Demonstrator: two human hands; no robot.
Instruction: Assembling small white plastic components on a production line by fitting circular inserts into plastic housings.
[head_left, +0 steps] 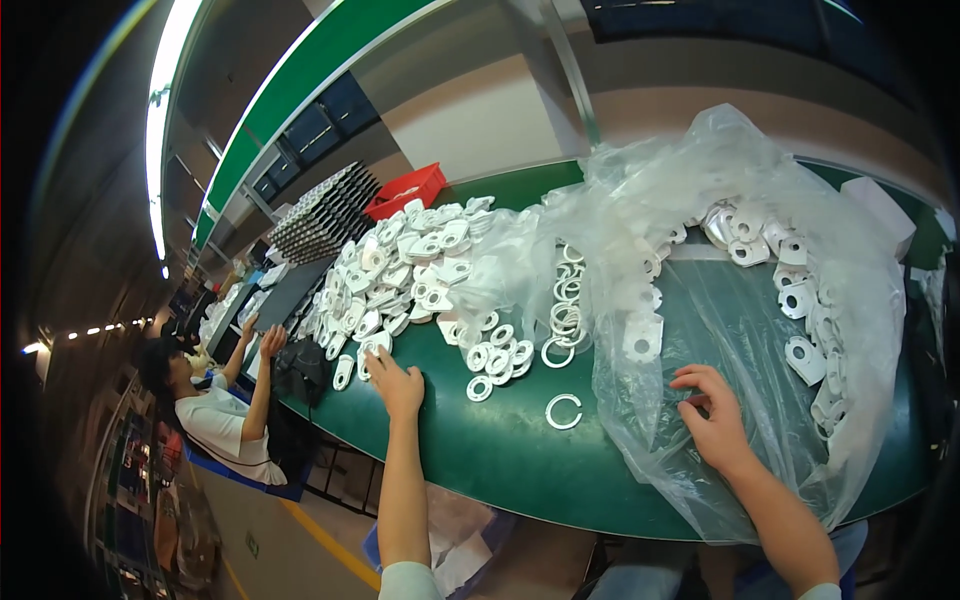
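Note:
My left hand (pixel 395 380) rests on the green table (pixel 500 450), fingers spread, at the near edge of a big heap of white plastic parts (pixel 400 270); one flat white piece lies under its fingertips. My right hand (pixel 712 412) lies on a large clear plastic bag (pixel 740 260), fingers curled and pinching the film. Inside the bag are more white parts (pixel 810 320). Between my hands lie small white rings (pixel 497 358) and a white C-shaped ring (pixel 563 411).
A red bin (pixel 405 190) and a stack of dark trays (pixel 325 210) stand at the far left of the table. Another person (pixel 215 400) in a white shirt works at the left end. A white box (pixel 880 210) sits behind the bag.

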